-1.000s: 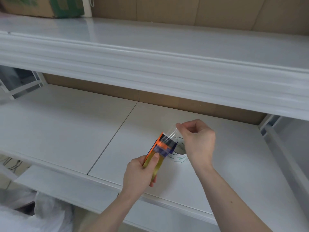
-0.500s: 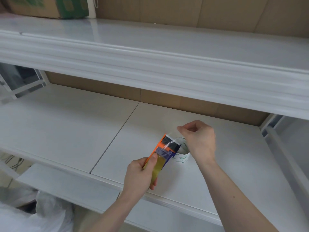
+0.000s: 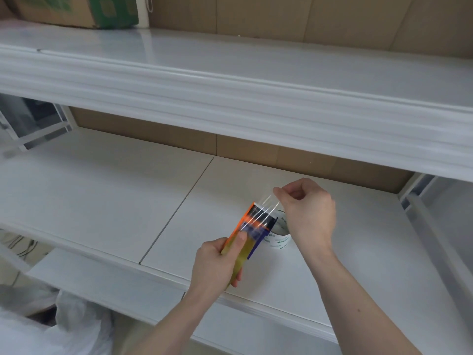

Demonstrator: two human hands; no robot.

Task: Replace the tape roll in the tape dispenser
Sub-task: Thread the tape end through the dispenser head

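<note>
Head view: one dispenser (image 3: pixel 252 233), two hands.

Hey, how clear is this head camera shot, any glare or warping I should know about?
Head view: bright streaks of glare on the clear tape strip pulled by the right hand; upper shelf edge looks soft and smeared; wide-angle bowing curves the shelf lines; the left hand and tape dispenser are fairly sharp.

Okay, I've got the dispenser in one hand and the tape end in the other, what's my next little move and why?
Probably draw the clear tape strip down over the dispenser front edge. Your right hand pinches its free end above, and your left hand grips the body.
</note>
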